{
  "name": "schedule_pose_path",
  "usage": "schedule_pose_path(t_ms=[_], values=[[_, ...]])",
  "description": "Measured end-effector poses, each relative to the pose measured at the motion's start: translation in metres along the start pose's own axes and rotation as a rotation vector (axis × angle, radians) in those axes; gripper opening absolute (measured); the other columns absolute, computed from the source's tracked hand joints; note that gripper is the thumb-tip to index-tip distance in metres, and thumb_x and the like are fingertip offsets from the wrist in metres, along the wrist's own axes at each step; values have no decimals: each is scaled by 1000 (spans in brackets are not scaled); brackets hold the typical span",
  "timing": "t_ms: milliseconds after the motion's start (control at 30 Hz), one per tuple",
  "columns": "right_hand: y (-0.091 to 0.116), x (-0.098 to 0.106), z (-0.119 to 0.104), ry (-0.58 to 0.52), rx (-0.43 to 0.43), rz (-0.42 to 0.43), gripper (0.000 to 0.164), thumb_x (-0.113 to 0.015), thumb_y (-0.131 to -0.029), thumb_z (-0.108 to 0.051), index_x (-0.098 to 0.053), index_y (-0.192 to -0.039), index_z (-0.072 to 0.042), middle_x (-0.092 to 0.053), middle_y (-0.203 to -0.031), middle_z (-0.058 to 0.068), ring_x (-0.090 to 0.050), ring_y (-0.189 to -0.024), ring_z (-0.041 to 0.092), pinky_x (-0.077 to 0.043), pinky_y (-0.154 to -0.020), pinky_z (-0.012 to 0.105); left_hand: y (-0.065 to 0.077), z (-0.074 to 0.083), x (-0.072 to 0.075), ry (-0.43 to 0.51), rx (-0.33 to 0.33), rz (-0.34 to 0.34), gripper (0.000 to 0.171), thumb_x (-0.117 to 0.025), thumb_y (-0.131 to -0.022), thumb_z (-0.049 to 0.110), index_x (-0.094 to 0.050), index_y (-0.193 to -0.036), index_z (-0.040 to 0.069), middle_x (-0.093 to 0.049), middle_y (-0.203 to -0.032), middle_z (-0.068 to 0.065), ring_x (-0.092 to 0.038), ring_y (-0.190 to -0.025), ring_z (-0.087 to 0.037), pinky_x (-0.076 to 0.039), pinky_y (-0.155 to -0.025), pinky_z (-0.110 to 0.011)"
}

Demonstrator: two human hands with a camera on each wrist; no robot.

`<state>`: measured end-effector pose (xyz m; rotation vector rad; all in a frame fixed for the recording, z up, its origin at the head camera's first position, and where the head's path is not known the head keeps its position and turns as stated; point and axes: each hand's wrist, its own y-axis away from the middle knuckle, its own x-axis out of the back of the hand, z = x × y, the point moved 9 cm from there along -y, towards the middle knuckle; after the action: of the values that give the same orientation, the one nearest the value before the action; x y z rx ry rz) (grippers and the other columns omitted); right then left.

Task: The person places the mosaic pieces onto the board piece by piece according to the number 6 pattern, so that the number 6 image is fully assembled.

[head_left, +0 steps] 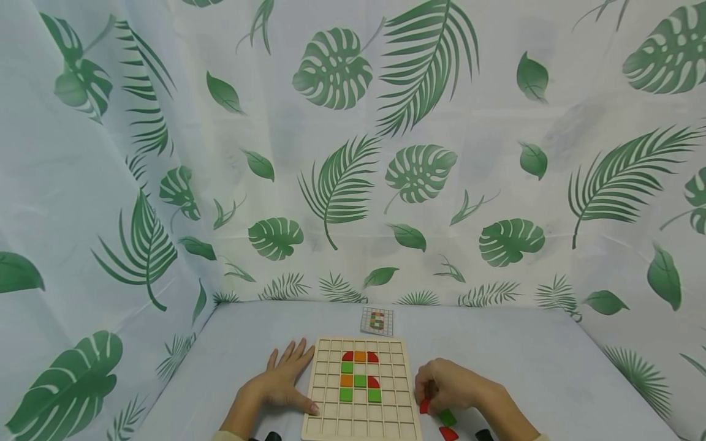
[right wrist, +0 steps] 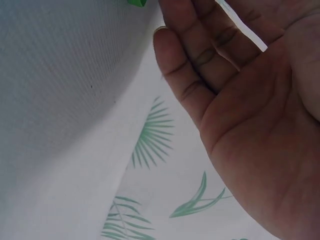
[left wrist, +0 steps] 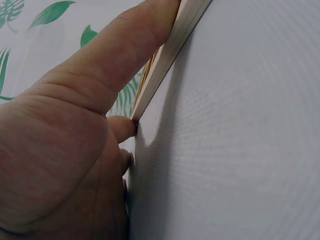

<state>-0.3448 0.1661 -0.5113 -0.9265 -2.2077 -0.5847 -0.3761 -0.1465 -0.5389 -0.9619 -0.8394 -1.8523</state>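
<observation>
A wooden grid board [head_left: 366, 429] lies on the table, with red, orange and green tiles set in several of its squares. My left hand [head_left: 281, 381] rests at the board's left side, fingers spread, thumb on its edge. In the left wrist view the thumb touches the board's side [left wrist: 162, 67]. Right of the board, my right hand [head_left: 455, 384] pinches a red tile [head_left: 425, 406] between thumb and fingers, low by the tabletop. Just below it lie a green tile [head_left: 447, 418] and a red rounded tile [head_left: 448, 433]. The right wrist view hides the pinched tile.
A small pattern card [head_left: 377, 321] with a coloured grid figure lies behind the board. Leaf-printed white cloth [head_left: 386, 257] hangs round the table's back and sides. Dark objects [head_left: 273, 437] show at the bottom edge near the wrists.
</observation>
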Motion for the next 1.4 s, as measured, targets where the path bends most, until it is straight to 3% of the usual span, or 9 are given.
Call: schedule_pose_path(t_ms=[333,533,667,767,1000,1400], values=[[-6,9,-12,2,122,38,28,-78,-77,9,-80,-85,-18,-73,-85,-9,-62,-72,2,-56,-64,22,3,2,1,-5,14,-4,134,-89,-62,72,-28,-165,12,-12,-175,-18,-3,-162,-44,3,-124,-74],[-8,25,-23,34,187,129,18,-82,-81,3,-81,-88,-14,-75,-97,0,-64,-80,3,-58,-68,22,2,4,1,-14,18,-4,134,-88,-62,72,-28,-165,13,-12,-175,-18,-4,-162,-43,2,-124,-73],[-8,29,-31,41,219,162,13,-80,-87,-2,-80,-90,-14,-76,-93,-6,-65,-81,1,-59,-70,22,1,3,0,-17,17,-6,134,-88,-62,73,-28,-166,13,-12,-175,-17,-4,-162,-43,2,-124,-73],[-10,32,-41,43,251,179,9,-79,-90,-5,-80,-94,-14,-75,-90,-10,-65,-81,-1,-58,-71,22,1,3,0,-18,15,-8,134,-88,-62,72,-27,-166,13,-12,-175,-18,-4,-162,-43,3,-124,-73],[-21,35,-68,30,340,198,19,-76,-92,-3,-80,-104,-18,-78,-97,-5,-68,-84,1,-61,-72,23,-2,-4,-3,-16,31,-7,135,-88,-60,73,-28,-166,14,-11,-175,-16,-3,-162,-43,3,-125,-73],[-47,26,-113,92,391,197,23,-73,-95,-1,-81,-105,-20,-77,-99,-6,-67,-89,1,-60,-77,22,-4,-6,-5,-21,28,-14,135,-87,-61,74,-27,-166,16,-10,-176,-15,-2,-162,-42,4,-124,-73]])
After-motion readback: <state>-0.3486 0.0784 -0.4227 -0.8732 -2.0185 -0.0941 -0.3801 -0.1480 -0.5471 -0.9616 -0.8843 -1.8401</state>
